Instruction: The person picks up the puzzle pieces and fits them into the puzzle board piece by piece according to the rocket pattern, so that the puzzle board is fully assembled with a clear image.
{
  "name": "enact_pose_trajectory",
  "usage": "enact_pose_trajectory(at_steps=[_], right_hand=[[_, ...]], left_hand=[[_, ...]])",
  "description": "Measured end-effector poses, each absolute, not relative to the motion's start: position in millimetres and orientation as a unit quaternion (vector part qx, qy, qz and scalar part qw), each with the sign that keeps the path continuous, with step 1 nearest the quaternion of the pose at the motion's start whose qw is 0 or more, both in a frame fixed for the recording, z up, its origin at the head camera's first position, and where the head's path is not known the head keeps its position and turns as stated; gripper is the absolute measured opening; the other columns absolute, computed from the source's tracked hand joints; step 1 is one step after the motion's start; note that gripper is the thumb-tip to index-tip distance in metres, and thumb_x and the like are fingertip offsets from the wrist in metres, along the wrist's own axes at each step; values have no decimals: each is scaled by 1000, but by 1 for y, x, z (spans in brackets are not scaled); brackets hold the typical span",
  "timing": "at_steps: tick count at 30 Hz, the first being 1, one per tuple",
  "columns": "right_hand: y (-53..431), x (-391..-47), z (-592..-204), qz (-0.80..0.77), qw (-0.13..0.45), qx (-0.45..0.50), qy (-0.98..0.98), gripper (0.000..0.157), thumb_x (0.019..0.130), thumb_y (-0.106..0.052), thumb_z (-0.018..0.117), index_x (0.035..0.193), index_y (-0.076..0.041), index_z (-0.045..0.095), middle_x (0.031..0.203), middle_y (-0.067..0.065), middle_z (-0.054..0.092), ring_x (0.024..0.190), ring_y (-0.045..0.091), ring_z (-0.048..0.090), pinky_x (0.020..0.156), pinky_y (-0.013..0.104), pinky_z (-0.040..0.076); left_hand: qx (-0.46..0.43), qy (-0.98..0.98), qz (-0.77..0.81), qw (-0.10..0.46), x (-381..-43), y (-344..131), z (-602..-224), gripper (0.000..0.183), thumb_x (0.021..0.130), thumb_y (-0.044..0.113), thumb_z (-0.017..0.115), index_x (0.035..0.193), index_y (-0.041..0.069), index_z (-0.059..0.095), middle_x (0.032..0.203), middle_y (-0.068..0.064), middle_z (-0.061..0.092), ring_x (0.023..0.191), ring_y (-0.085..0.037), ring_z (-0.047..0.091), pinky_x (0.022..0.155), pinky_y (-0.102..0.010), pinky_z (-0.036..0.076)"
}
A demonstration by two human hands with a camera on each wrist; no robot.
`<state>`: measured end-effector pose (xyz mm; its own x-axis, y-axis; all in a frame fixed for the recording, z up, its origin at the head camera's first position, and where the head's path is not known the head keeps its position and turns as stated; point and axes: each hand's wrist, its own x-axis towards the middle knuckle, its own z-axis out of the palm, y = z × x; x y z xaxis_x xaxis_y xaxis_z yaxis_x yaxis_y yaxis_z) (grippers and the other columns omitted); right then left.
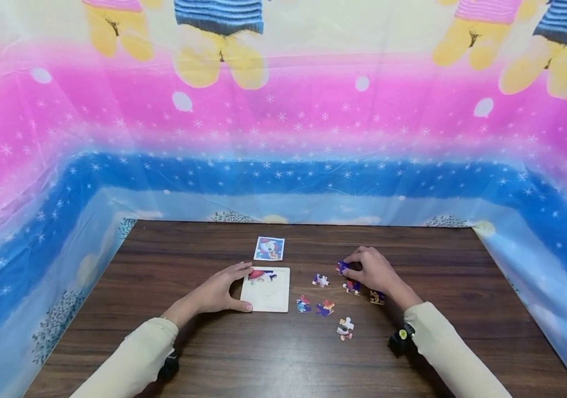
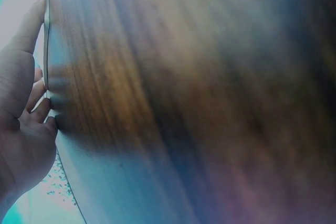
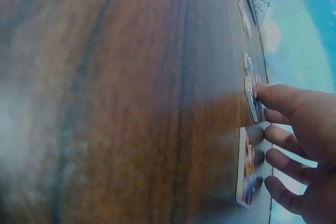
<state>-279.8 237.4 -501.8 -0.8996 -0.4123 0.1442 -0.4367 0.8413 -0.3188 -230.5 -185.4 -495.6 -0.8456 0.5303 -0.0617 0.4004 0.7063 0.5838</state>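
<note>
Arms (image 1: 129,354) extended, left hand (image 1: 214,291) curved, right hand (image 1: 374,270) pinching

Bright light leaves soft glare on the tabletop (image 1: 283,362), while both wrist views look hazily blurred.

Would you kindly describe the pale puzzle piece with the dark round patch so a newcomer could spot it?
On the brown table, find the cream puzzle board, then look right to the scattered loose pieces. The pale piece with a dark round patch is among them. Unlike its neighbours, it lies lowest of all in the head view.
</note>
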Motion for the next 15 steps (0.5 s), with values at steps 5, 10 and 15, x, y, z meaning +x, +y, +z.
enact_pose_trajectory(at_steps=[5, 10, 15], right_hand=[[238, -282, -502, 167, 39, 238, -956, 31, 93, -32, 77, 113, -9, 79, 107, 4, 70, 102, 27, 62, 88, 51, 53], [241, -285, -501, 169, 38, 254, -952, 30, 93, -32, 77, 112, -9, 79, 108, 5, 72, 102, 27, 63, 88, 51, 53], [242, -288, -499, 179, 36, 265, -947, 31, 94, -34, 76, 114, -11, 79, 111, 5, 73, 107, 28, 63, 93, 53, 52]], left_hand=[[254, 917, 287, 113, -231, -186, -495, 97, 82, 52, 83, 156, 7, 42, 165, -11, 33, 152, -37, 28, 116, -62, 31], [255, 916, 288, 115, -231, -186, -495, 96, 82, 52, 83, 156, 6, 43, 165, -11, 33, 152, -37, 28, 116, -62, 31], [255, 915, 291, 116, -230, -185, -495, 96, 82, 51, 84, 156, 6, 43, 165, -11, 33, 152, -37, 28, 116, -62, 31]])
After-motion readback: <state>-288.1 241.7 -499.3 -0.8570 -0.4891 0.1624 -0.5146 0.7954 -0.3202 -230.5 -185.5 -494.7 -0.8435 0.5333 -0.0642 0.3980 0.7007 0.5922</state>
